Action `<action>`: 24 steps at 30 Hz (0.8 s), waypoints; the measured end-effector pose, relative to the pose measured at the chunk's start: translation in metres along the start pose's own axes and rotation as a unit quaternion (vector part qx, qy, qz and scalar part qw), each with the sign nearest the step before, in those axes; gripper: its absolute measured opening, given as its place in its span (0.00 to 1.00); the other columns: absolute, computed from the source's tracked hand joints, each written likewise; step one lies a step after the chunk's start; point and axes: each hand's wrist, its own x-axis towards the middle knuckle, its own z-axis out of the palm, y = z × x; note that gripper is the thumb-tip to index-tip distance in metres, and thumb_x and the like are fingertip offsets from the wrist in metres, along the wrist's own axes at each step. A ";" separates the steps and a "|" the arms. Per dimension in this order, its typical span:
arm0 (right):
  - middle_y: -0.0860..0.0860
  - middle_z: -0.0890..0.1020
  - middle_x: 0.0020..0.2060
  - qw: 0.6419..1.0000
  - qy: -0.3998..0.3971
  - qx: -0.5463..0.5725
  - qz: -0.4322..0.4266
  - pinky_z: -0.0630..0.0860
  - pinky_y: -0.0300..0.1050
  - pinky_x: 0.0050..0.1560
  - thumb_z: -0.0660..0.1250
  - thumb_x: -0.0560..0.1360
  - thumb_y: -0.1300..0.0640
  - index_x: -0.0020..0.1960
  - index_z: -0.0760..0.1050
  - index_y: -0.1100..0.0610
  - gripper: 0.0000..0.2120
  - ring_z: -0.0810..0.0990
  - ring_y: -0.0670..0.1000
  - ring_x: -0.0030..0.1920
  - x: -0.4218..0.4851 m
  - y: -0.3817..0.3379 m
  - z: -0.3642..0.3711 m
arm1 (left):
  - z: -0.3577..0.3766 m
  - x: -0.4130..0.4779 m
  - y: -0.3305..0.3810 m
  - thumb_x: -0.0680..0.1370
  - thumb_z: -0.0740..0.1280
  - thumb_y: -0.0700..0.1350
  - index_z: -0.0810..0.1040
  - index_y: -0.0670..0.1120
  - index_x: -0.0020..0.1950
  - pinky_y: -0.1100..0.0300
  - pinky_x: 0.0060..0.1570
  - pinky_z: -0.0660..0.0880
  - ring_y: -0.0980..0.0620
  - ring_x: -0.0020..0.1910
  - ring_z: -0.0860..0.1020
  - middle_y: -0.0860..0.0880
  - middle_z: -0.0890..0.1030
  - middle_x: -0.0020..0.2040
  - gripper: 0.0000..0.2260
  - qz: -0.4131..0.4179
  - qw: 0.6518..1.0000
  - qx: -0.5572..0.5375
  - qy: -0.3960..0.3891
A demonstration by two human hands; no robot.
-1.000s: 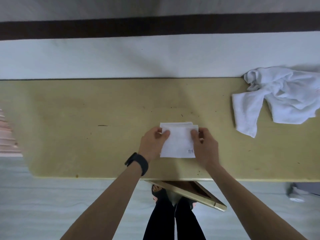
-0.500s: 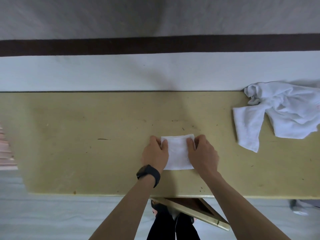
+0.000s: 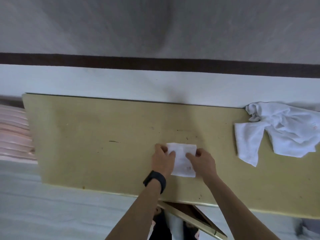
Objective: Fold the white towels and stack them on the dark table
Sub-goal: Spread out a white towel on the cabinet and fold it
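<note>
A small folded white towel (image 3: 182, 157) lies flat on the yellowish table (image 3: 97, 149), a little right of centre and near the front edge. My left hand (image 3: 162, 160) pinches the towel's left edge, fingers curled at its far left corner and thumb on top. My right hand (image 3: 202, 161) pinches the right edge in the same way. A crumpled heap of unfolded white towels (image 3: 284, 132) sits at the table's far right, one corner hanging toward the front.
A stack of pink ridged things (image 3: 13, 134) stands just past the table's left end. Behind the table runs a pale wall with a dark stripe (image 3: 155, 64). A slanted wooden brace (image 3: 192, 217) and my legs show below the front edge.
Both hands stayed on the folded towel, going from pressing it flat to pinching its side edges. The view tilted up and left, so the table's left end now shows.
</note>
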 end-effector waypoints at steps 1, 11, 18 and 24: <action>0.50 0.82 0.44 0.999 0.000 0.021 -0.028 0.77 0.45 0.41 0.69 0.75 0.50 0.51 0.75 0.55 0.09 0.79 0.47 0.40 -0.005 -0.003 -0.006 | -0.010 -0.008 0.003 0.77 0.69 0.44 0.67 0.48 0.57 0.54 0.43 0.76 0.46 0.45 0.77 0.50 0.76 0.45 0.13 0.021 0.999 -0.029 -0.002; 0.43 0.79 0.55 0.877 -0.038 -0.056 -0.476 0.75 0.41 0.51 0.62 0.81 0.52 0.70 0.71 0.43 0.18 0.78 0.44 0.47 -0.142 -0.107 -0.043 | -0.177 -0.154 0.022 0.79 0.69 0.48 0.82 0.57 0.52 0.62 0.31 0.71 0.53 0.30 0.75 0.54 0.82 0.38 0.05 0.209 0.963 -0.080 0.150; 0.42 0.83 0.48 0.775 -0.105 -0.001 -0.623 0.73 0.33 0.46 0.67 0.79 0.57 0.59 0.81 0.46 0.11 0.80 0.41 0.46 -0.330 -0.181 0.019 | -0.327 -0.311 -0.038 0.78 0.69 0.53 0.82 0.60 0.49 0.54 0.39 0.77 0.49 0.36 0.79 0.52 0.83 0.40 0.03 0.188 0.919 -0.112 0.329; 0.41 0.84 0.44 0.734 -0.354 0.081 -0.574 0.73 0.26 0.42 0.71 0.77 0.58 0.62 0.75 0.46 0.16 0.82 0.37 0.45 -0.532 -0.192 0.122 | -0.429 -0.484 -0.155 0.78 0.69 0.46 0.80 0.56 0.48 0.51 0.41 0.77 0.44 0.39 0.80 0.54 0.83 0.45 0.04 0.166 0.850 -0.170 0.470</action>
